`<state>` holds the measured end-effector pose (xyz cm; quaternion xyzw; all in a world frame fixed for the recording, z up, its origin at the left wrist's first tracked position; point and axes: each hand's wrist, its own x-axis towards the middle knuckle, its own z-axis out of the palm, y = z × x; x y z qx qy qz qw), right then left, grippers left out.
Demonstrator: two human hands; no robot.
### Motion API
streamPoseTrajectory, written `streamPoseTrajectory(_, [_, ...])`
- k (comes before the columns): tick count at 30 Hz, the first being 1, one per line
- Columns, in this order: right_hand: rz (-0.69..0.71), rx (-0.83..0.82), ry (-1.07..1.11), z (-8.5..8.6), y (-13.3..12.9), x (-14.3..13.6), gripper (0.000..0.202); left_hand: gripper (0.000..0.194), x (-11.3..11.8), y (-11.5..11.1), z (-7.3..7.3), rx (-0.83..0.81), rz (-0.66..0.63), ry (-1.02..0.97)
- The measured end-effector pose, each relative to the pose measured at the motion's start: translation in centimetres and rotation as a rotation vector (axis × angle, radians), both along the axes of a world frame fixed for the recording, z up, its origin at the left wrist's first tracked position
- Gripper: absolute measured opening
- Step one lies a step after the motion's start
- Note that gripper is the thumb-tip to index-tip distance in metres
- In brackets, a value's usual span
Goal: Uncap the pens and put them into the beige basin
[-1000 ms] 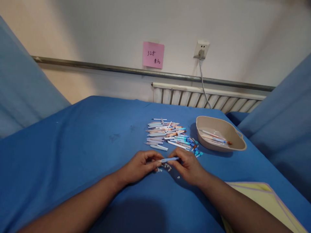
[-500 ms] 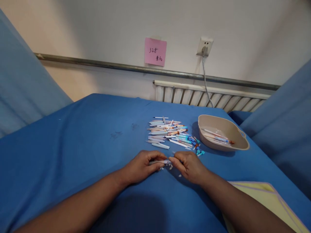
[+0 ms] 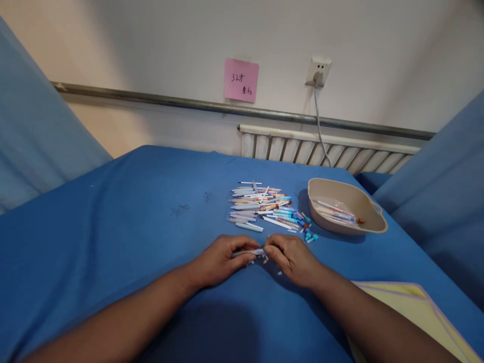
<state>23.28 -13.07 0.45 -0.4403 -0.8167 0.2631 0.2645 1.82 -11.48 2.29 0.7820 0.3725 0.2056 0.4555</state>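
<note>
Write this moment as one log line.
Left hand: grips slim pale pen; Right hand: closed at pen's right end; Ahead: multicoloured pen parts on blue cloth; Right of parts: beige rounded plastic basin, pen-like sticks inside

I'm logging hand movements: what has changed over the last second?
The right hand now hides the right end of the slim pale pen, whose bluish part showed earlier. The left hand still holds it; the pile of coloured pens and beige plastic basin stayed put.
</note>
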Motion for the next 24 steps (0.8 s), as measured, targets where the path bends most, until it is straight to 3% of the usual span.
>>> streamPoseTrajectory(6, [0.026,0.07,0.115,0.1,-0.1,0.0,0.01,0.025,-0.1,0.2,-0.1,-0.064,0.017,-0.035])
streamPoseTrajectory(9, [-0.001,0.086,0.067,-0.1,0.1,-0.1,0.022,0.028,-0.1,0.1,-0.2,-0.066,0.005,-0.037])
streamPoseTrajectory(11, [-0.031,0.025,0.098,-0.1,0.1,-0.2,0.027,0.028,-0.1,0.1,-0.2,-0.069,-0.009,-0.041])
streamPoseTrajectory(13, [-0.043,-0.087,0.25,0.0,0.0,-0.4,0.023,0.027,-0.1,0.1,-0.1,-0.085,-0.016,-0.046])
streamPoseTrajectory(16, [-0.02,-0.23,0.526,0.1,-0.2,-0.9,0.033,0.027,-0.1,0.3,0.0,-0.15,0.005,-0.07])
streamPoseTrajectory(18, [0.022,-0.274,0.622,0.2,-0.2,-1.1,0.026,0.029,-0.1,0.4,0.1,-0.206,0.006,-0.087])
streamPoseTrajectory(21, [0.043,-0.271,0.637,0.3,-0.1,-1.2,0.021,0.029,0.0,0.4,0.1,-0.256,-0.027,-0.096])
streamPoseTrajectory(24, [-0.029,-0.188,0.531,0.3,0.0,-1.1,0.022,0.028,0.1,0.3,0.2,-0.264,-0.043,-0.091])
